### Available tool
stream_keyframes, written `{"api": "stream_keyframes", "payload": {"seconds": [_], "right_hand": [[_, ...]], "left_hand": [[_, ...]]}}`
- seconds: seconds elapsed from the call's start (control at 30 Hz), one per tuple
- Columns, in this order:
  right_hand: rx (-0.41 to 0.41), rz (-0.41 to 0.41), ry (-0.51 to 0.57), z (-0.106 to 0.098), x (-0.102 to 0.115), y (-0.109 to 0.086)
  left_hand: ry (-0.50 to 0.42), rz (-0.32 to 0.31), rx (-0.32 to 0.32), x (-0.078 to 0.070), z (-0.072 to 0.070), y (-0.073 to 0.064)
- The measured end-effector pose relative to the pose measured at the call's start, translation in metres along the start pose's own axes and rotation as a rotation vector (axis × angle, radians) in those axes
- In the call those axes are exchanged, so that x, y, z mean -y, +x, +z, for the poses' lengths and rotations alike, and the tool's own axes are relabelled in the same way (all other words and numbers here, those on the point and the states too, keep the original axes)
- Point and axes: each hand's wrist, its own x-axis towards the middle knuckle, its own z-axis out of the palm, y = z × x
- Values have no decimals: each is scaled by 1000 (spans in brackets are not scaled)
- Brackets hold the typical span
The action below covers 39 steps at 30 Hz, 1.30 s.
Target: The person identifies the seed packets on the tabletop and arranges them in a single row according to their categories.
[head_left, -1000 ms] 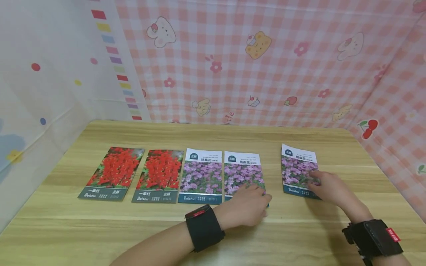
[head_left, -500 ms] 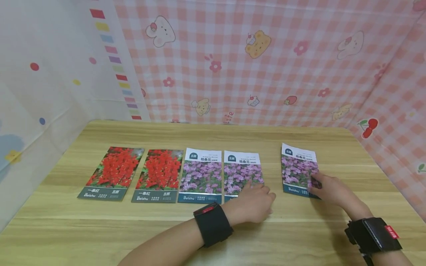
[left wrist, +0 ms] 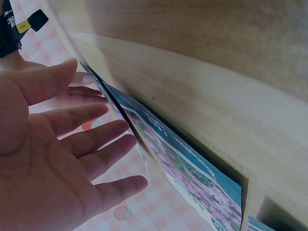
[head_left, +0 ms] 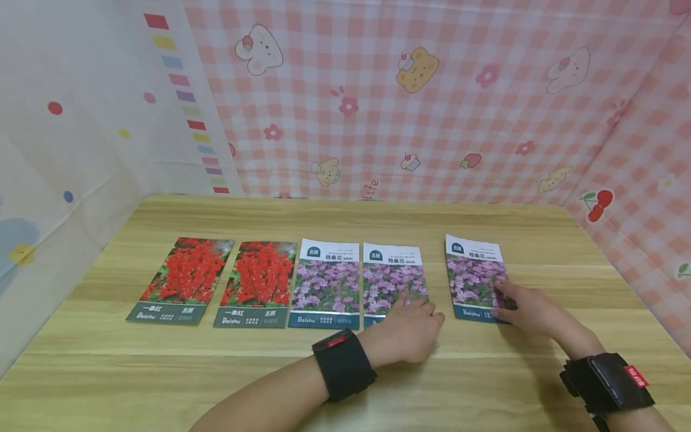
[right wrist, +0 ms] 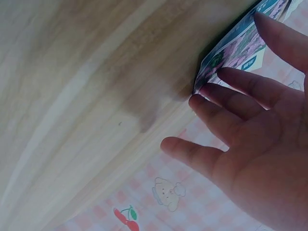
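At the right of the row lies a seed packet with purple flowers (head_left: 471, 279). My right hand (head_left: 531, 309) touches its lower right side with thumb and fingertips; in the right wrist view the fingers of that hand (right wrist: 202, 110) are extended at the packet's edge. My left hand (head_left: 407, 336) is over the lower right corner of another purple flower packet (head_left: 391, 279), partly hiding it. The left wrist view has this hand (left wrist: 72, 159) with spread, loosely straight fingers beside the packet (left wrist: 178, 159); contact cannot be told.
A third purple flower packet (head_left: 326, 288) lies close on the left, then two red flower packets (head_left: 259, 273) side by side. A gap of bare wooden table (head_left: 439, 252) separates the rightmost packet from the others. Patterned cloth (head_left: 378, 108) hangs behind and at both sides.
Over the last half second the rightmost packet has slid a little left with my right hand. My left hand has shifted slightly right since a second ago; the other packets stay put.
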Motion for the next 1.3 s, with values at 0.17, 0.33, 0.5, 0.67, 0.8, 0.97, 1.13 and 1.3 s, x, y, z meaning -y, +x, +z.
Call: {"api": "stream_keyframes", "payload": {"seconds": [0.17,0.33,0.5,0.67,0.8,0.97,1.13,1.3], "right_hand": [[4,-30,-7,2,9,-1],[-3,-57,0,4,18,-2],[-7,-76,-1,6,26,-3],[11,-58,3,7,30,-3],[24,-50,10,7,31,-4],[20,-56,1,7,33,-4],[19,-55,-5,7,33,-5],[8,-65,-2,8,32,-6]], "left_hand": [[-6,0,11,-2,1,-1],[-2,18,15,-2,1,-1],[17,39,19,-3,1,0],[34,42,35,-5,2,1],[41,39,52,-6,3,1],[45,42,60,-7,3,0],[39,54,63,-7,3,0],[35,76,55,-6,4,-1]]}}
